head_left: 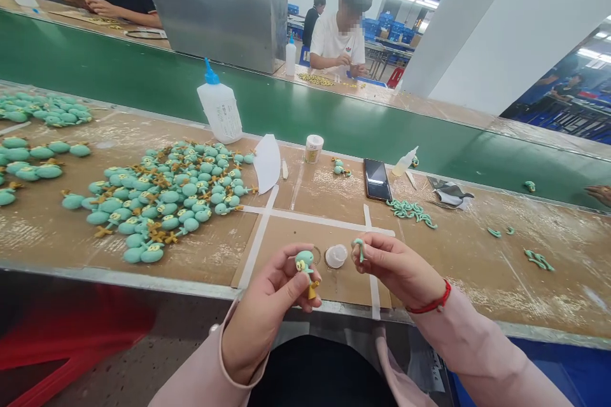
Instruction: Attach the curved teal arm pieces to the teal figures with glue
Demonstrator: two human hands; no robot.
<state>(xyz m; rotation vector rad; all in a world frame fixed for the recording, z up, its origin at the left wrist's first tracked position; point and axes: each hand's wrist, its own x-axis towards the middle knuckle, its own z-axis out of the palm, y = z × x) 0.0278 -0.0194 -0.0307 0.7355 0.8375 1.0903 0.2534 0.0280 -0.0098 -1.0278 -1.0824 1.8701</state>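
Pinched in my left hand (281,286) is a small mint-green toy figure (304,262) with yellow eyes and a mustard-yellow lower part. My right hand (394,262) grips a curved green toy arm (359,249) between thumb and fingertips. The two pieces are apart. Between my hands, a small whitish translucent cup (336,256) stands on the taped cardboard (305,229). Beyond my right hand lies a pile of curved green arms (411,212). To the left is a large heap of similar figures (167,194).
Behind the work area stand a blue-capped white bottle (220,108), a small white jar (314,149), a phone (377,179) and a small squeeze bottle (405,163). A green conveyor belt (296,105) runs past the table. Across it a person in a white shirt (338,44) works.
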